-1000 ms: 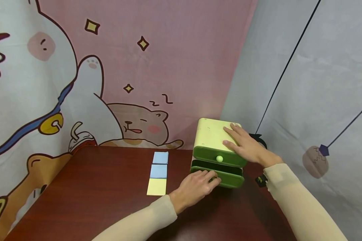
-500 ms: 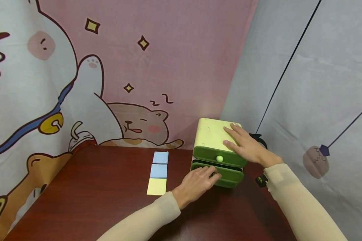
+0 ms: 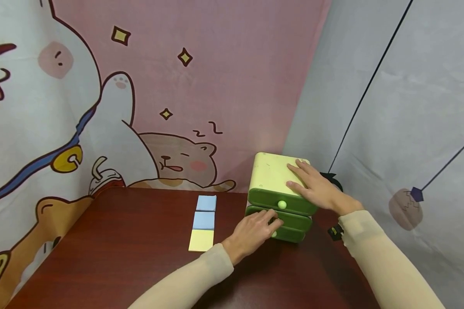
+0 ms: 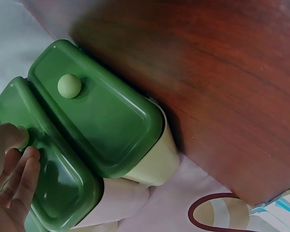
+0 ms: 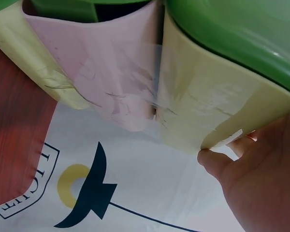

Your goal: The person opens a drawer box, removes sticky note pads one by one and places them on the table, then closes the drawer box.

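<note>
A small three-tier drawer box (image 3: 272, 171) with green fronts and a pale yellow top stands at the back right of the table. My left hand (image 3: 251, 231) pinches the round knob (image 4: 23, 137) of the middle drawer (image 4: 63, 181) between thumb and fingers. That drawer sits nearly flush; a dark gap shows along its top in the right wrist view. Below it is the bottom drawer (image 4: 99, 113), its knob (image 4: 69, 86) untouched. My right hand (image 3: 317, 186) rests on the box top at its right side, fingers stretched. The top drawer (image 3: 267, 199) is in.
Left of the box, two blue paper squares (image 3: 203, 220) and a yellow one (image 3: 201, 240) lie in a column on the dark red table (image 3: 112, 253). Printed cloth (image 3: 236, 86) hangs behind. A small black object (image 3: 335, 232) shows beside the right sleeve.
The middle drawer has slid back into the box, from well pulled out to nearly flush. My left hand has moved inward with it; my right hand has stayed on top.
</note>
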Demonstrator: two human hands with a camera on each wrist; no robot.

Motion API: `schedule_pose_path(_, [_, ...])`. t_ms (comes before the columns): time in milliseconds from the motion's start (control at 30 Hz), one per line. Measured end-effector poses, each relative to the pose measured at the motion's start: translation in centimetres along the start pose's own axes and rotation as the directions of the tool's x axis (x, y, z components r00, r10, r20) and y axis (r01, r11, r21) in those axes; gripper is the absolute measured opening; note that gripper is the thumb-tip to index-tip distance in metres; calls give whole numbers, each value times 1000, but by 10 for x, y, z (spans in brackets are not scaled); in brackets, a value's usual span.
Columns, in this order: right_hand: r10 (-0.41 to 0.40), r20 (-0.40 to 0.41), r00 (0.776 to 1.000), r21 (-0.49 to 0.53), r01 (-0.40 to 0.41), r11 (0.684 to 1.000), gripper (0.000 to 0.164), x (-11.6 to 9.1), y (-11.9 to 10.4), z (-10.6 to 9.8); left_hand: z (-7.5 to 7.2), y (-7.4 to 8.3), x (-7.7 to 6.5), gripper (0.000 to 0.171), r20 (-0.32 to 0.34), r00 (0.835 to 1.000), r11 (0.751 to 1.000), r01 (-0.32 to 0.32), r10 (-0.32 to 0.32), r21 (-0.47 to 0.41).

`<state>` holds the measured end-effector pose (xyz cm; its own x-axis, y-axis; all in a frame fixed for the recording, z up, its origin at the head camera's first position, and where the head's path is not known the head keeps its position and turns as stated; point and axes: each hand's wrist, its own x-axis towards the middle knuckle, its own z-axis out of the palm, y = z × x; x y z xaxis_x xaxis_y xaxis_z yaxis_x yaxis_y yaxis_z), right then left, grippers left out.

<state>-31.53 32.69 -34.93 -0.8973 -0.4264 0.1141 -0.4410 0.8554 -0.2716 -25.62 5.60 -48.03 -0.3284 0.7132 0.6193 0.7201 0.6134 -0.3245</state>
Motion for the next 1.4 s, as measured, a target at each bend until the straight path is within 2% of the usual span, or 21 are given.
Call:
schedule_pose_path(600, [35, 31, 999, 21, -35, 999, 85, -1, -1, -3, 5, -2, 4, 23, 0, 1000, 999, 18, -18, -38])
schedule_pose_path(767, [36, 33, 999, 10, -36, 999, 86, -1, -1, -2, 7, 0, 4, 23, 23, 999, 998, 39, -38, -46])
schedule_pose_path(1033, [30, 21, 999, -16, -29, 999, 89, -2, -1, 1, 7, 4, 4, 27, 95, 992, 995, 91, -85, -52])
schedule_pose_path(1400, [27, -3, 1000, -33, -27, 999, 88, -1, -3, 2, 4, -1, 1, 31, 87, 993, 991, 92, -83, -100])
